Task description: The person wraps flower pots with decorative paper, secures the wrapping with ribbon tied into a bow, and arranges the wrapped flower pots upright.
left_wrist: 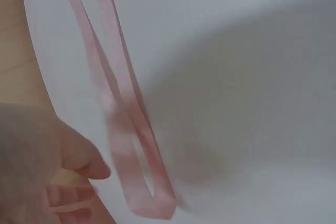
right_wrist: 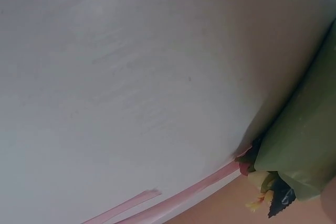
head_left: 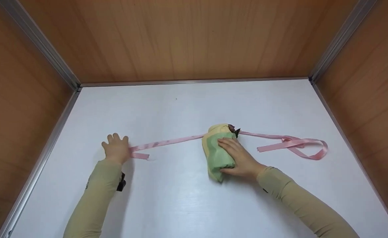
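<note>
A small flower bouquet in green and yellow wrapping lies right of the middle of the white table. My right hand grips it from the right, fingers over the top and thumb on the near side. Dark leaves and flowers poke out of the wrapping in the right wrist view. Pink ribbon runs out from both sides of the bouquet; the part at the bouquet is hidden. Spread fingers show on my left hand, beside the ribbon's left end. In the left wrist view the ribbon's fold lies apart from that hand's thumb.
The ribbon's right end lies in a loose loop on the table. Wooden panels stand at the back and both sides, with metal rails along the table's edges.
</note>
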`<action>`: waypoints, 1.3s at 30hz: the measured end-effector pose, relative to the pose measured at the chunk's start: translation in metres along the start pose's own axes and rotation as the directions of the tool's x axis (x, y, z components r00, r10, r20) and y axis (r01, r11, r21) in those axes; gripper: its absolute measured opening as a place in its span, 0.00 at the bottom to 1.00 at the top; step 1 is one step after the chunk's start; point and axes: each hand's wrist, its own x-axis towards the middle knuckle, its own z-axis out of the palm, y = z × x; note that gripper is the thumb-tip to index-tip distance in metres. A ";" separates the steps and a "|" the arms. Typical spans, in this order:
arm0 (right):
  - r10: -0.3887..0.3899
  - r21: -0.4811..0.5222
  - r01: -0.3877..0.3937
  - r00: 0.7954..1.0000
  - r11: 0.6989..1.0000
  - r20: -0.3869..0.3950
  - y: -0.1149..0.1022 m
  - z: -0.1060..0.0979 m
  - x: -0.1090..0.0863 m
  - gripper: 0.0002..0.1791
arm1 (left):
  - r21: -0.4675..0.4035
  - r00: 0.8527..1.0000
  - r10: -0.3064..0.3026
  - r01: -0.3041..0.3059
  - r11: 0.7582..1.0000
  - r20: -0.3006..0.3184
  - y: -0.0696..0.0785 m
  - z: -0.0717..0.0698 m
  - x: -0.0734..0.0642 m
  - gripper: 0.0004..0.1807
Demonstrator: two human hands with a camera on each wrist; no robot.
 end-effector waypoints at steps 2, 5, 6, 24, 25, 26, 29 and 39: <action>0.004 0.001 -0.004 1.000 1.000 0.002 0.000 0.001 0.000 0.48 | -0.082 0.998 0.035 -0.040 0.996 -0.058 0.019 0.003 0.003 0.25; 0.005 0.007 -0.005 1.000 1.000 0.001 0.000 0.001 0.000 0.48 | -0.259 0.993 0.107 -0.118 0.959 -0.059 0.057 0.007 0.006 0.24; 0.004 0.008 -0.004 1.000 1.000 -0.001 0.000 0.001 0.000 0.48 | -0.324 0.991 0.126 -0.131 0.937 -0.037 0.071 0.008 0.006 0.23; -0.023 -0.001 0.023 1.000 1.000 -0.020 -0.001 0.003 0.001 0.48 | -0.746 0.948 0.309 -0.260 0.613 -0.076 0.216 0.040 -0.021 0.24; -0.028 -0.003 0.028 0.999 1.000 -0.025 -0.001 0.003 0.001 0.48 | -0.755 0.945 0.321 -0.259 0.603 -0.068 0.218 0.040 -0.022 0.22; -0.033 -0.005 0.032 0.999 0.999 -0.030 -0.001 0.003 0.001 0.48 | -0.771 0.943 0.329 -0.244 0.588 -0.049 0.220 0.041 -0.023 0.20; -0.040 -0.004 0.039 0.998 0.999 -0.045 -0.002 0.003 0.002 0.48 | -0.814 0.941 0.337 -0.163 0.557 0.042 0.225 0.042 -0.024 0.24; -0.014 0.006 0.015 0.998 1.000 -0.063 -0.001 0.006 0.000 0.48 | -0.872 0.921 0.348 -0.020 0.490 0.174 0.230 0.052 -0.023 0.35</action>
